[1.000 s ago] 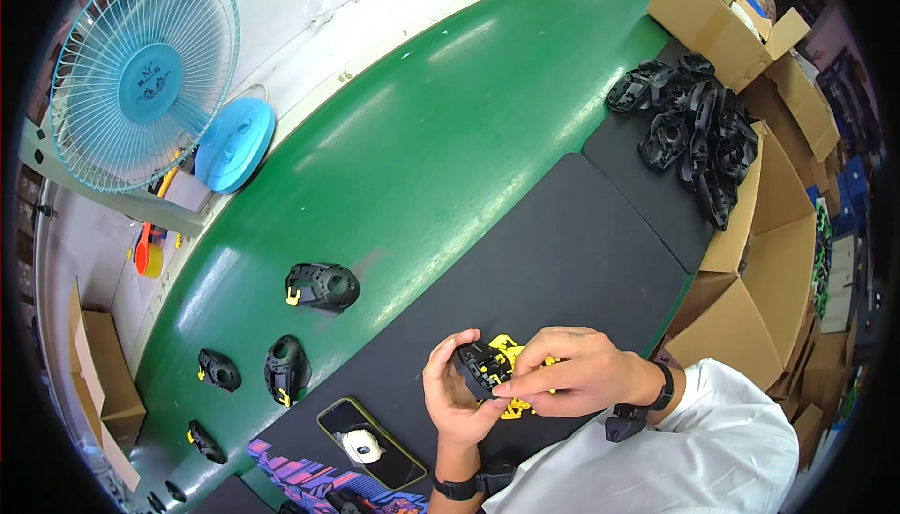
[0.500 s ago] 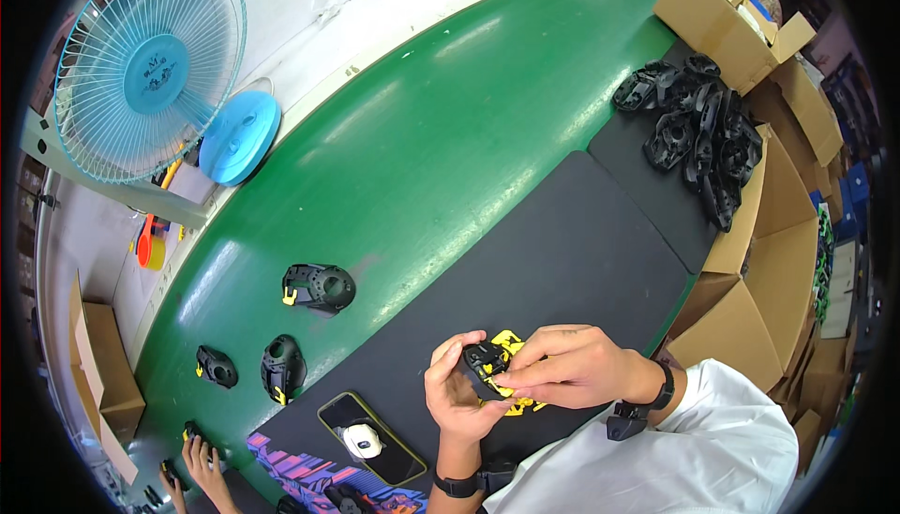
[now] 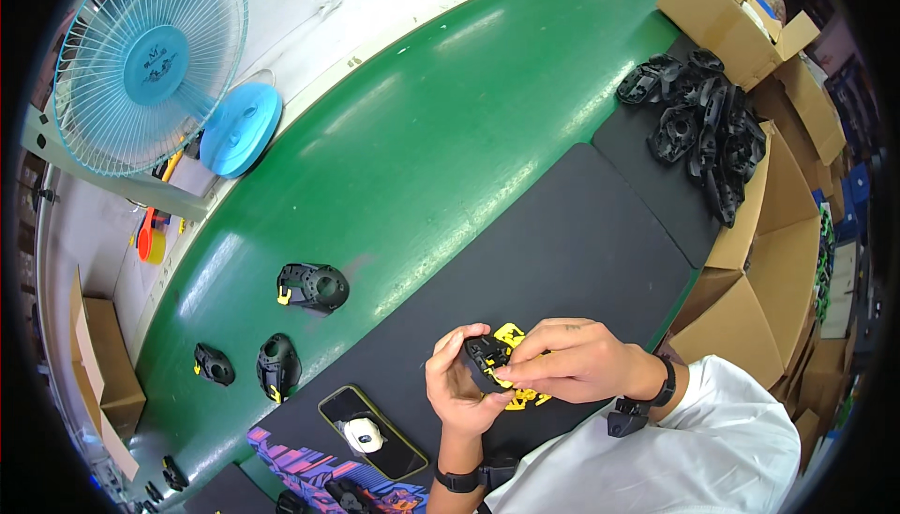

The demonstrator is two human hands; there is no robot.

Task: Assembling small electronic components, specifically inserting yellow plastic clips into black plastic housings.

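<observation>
My left hand (image 3: 457, 385) is wrapped round a black plastic shell (image 3: 485, 352), tilted up above the dark mat. At the shell's right edge, my right hand (image 3: 574, 360) pinches a small yellow plastic piece (image 3: 502, 375) against it. My fingers partly cover that piece, so how it sits in the shell cannot be made out. Beneath and beside my hands lies a loose pile of yellow plastic pieces (image 3: 530, 398) on the mat.
Black shells with yellow pieces (image 3: 328, 288) stand on the green surface (image 3: 403, 130). A phone (image 3: 398, 453) bears a small white case (image 3: 363, 435). More black shells (image 3: 708, 125) are heaped at the far right, beside cardboard boxes (image 3: 750, 327). A blue fan (image 3: 155, 64) stands at the left.
The shells on the green surface have shifted slightly left. Another person's hands at the lower left have gone from view. My hands stay at the shell, with only small finger movement.
</observation>
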